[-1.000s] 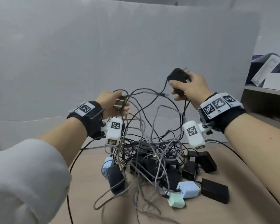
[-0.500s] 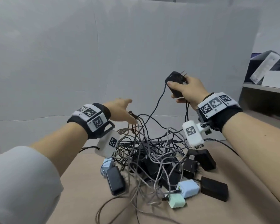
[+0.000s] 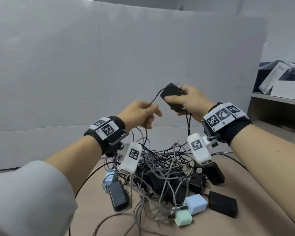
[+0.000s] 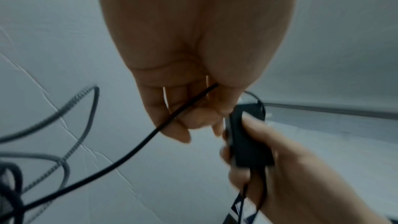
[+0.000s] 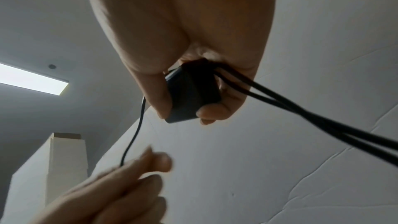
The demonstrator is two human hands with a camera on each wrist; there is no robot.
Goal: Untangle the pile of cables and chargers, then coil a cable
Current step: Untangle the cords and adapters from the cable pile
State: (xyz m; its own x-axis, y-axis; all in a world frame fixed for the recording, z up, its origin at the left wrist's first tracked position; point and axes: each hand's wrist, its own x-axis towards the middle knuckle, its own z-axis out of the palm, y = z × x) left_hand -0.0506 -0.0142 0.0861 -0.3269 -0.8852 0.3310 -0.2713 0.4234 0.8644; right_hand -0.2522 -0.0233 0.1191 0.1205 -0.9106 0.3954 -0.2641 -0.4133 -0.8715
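Both hands raised: right hand (image 3: 192, 101) round black charger (image 3: 173, 97), left hand (image 3: 140, 114) seemingly pinching its cable (image 3: 154, 99).

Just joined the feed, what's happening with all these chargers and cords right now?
A person is working a tangle apart. The right hand grips a black rectangular charger brick, lifted above the table. The left hand pinches the thin black cable that runs from that brick and drops toward the heap. The pile of grey braided and black cables and chargers is still knotted on the brown table, with pale blue and mint green adapters at its near edge. No cable is coiled yet.
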